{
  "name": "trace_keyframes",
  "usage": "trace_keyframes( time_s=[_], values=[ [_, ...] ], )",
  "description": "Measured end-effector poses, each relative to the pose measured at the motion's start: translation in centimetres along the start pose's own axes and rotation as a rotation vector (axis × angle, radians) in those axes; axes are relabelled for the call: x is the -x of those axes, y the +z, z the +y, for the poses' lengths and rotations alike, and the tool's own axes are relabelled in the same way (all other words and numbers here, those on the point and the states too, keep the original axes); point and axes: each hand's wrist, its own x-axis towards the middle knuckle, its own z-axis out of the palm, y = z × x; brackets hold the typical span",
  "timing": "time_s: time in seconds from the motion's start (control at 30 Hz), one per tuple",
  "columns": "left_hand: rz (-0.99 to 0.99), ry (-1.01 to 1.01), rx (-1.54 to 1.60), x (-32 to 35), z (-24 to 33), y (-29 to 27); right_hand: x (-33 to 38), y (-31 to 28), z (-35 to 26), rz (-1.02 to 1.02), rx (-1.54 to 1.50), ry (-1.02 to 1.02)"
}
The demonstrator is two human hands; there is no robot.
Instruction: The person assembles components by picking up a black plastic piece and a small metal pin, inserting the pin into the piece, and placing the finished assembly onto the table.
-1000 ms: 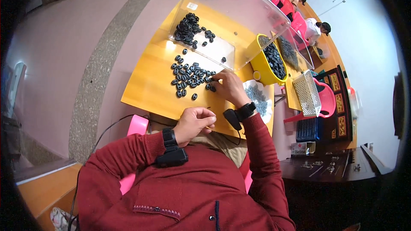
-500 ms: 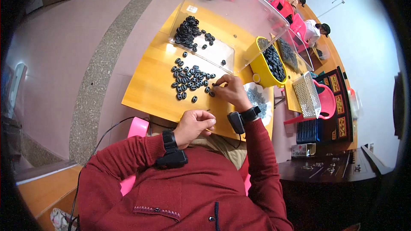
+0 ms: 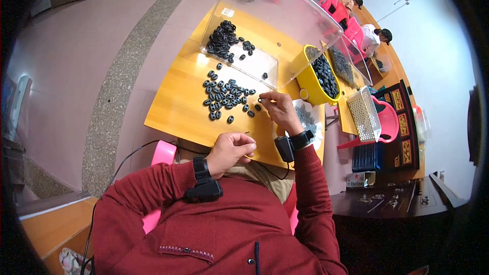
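Note:
My right hand (image 3: 281,112) is just off the right side of a loose spread of small black oval pieces with two holes (image 3: 224,94). Its thumb and forefinger pinch one small black piece (image 3: 260,100), seen edge-on. Another black piece (image 3: 257,107) lies on the table by these fingertips. Nearer to me, my left hand (image 3: 232,148) hovers over the table's front edge with thumb and fingers pressed together. Whatever those fingers may hold is too small or hidden to make out.
A clear plastic box (image 3: 277,25) lies tipped on the yellow table (image 3: 173,99), with heaped black pieces (image 3: 221,38) inside. To the right are a yellow tub (image 3: 306,75) of dark parts and a white dish (image 3: 318,127) of small grey bits. People sit farther back.
My right hand has shifted slightly right and lifted, with a black piece now showing between its fingertips. My left hand stays almost where it was.

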Motion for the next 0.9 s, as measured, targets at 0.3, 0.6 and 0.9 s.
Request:
trace_keyframes(
  time_s=[0.3, 0.6, 0.9],
  values=[
    [0.006, -0.016, -0.012, 0.1, 0.0, 0.0, -1.4, 0.5, -0.6, 0.0, 0.204, -0.113],
    [0.013, -0.011, -0.037, 0.2, 0.1, 0.1, -2.3, 2.5, -3.2, -0.057, 0.298, -0.318],
    [0.0, -0.011, -0.026, 0.1, -0.4, -0.2, -1.9, 2.7, -3.3, -0.136, 0.405, -0.321]
  ],
)
